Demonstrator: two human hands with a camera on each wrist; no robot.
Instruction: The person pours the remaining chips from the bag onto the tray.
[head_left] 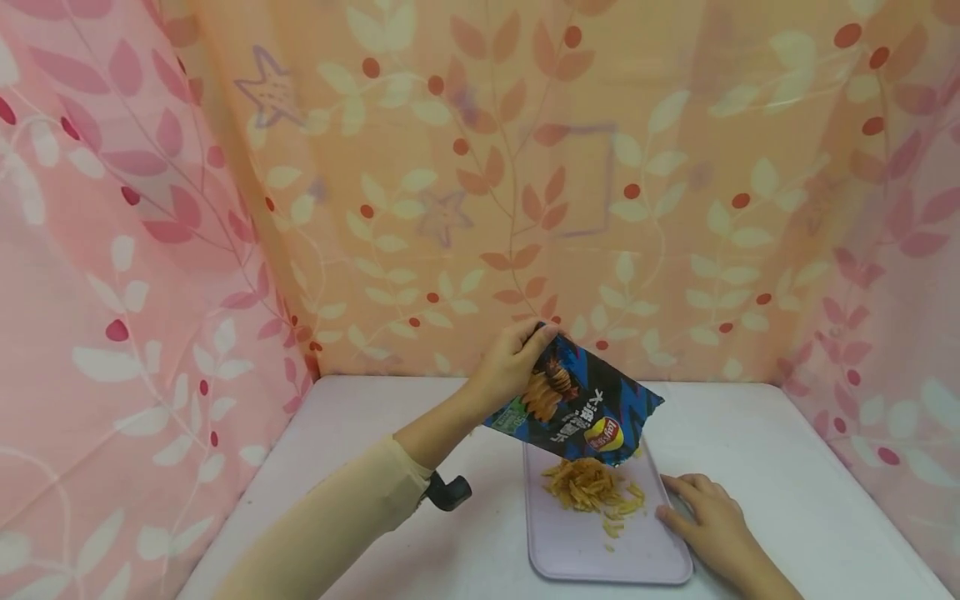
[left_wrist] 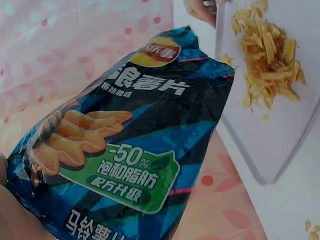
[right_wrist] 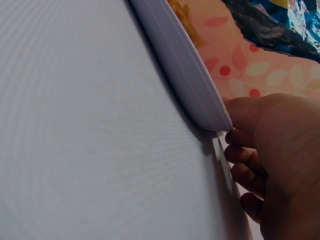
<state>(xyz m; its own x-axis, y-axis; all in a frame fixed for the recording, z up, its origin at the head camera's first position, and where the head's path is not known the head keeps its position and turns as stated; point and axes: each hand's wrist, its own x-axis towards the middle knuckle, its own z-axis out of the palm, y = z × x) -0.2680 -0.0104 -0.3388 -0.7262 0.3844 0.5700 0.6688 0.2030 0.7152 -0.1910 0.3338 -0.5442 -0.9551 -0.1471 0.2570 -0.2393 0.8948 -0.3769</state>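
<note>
- Left hand (head_left: 513, 358): pinches the top edge of a shiny blue-and-black foil chip bag (head_left: 588, 400), tilted above the tray.
- Right hand (head_left: 712, 517): thumb and fingers grip the right rim of a pale lilac, rectangular tray (head_left: 622, 562).
- On it: a heap of golden, ridged potato chips (head_left: 581, 485).
- Beneath: a smooth white table (head_left: 420, 408).
- Around: orange leaf-patterned cloth (head_left: 390, 250) behind, pink leaf-patterned cloth (head_left: 150, 292) on both sides.

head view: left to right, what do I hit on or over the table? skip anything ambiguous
Beige sleeve → black curved object → left hand → chip pile → right hand. Bag and tray left out: they overlap the pile.
</note>
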